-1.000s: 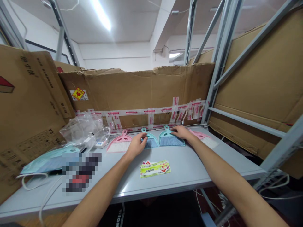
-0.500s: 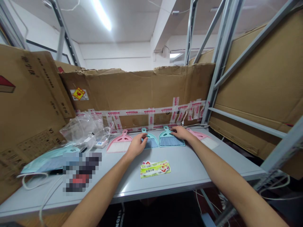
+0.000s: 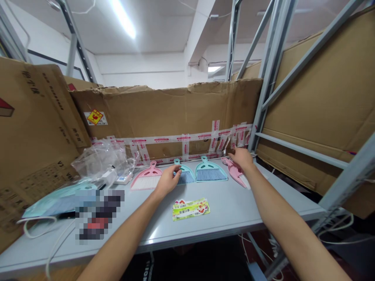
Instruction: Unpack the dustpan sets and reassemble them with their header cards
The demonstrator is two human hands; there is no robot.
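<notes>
Four small dustpans with brushes stand in a row near the back of the grey table. My left hand (image 3: 169, 178), fingers loosely bent and apart, rests between the left pink dustpan (image 3: 152, 170) and a teal dustpan (image 3: 189, 172), covering part of the teal one. Another teal dustpan (image 3: 207, 164), with its blue-bristled brush (image 3: 209, 174), lies uncovered to the right. My right hand (image 3: 242, 157) is over the right pink dustpan (image 3: 234, 171), its thumb and fingers apart near the handle. My hand and forearm hide this dustpan's right side; whether they touch it is unclear.
A green-yellow printed packet (image 3: 191, 209) lies near the table's front. Clear plastic bags (image 3: 102, 158), a bagged teal dustpan (image 3: 55, 198) and white cables (image 3: 52, 244) are on the left. Cardboard (image 3: 164, 111) closes off the back; a metal shelf post (image 3: 266, 93) rises at right.
My right hand has moved right, from the teal dustpan to the right pink one. That pink dustpan has turned, and its handle has shifted left. My left hand has barely moved.
</notes>
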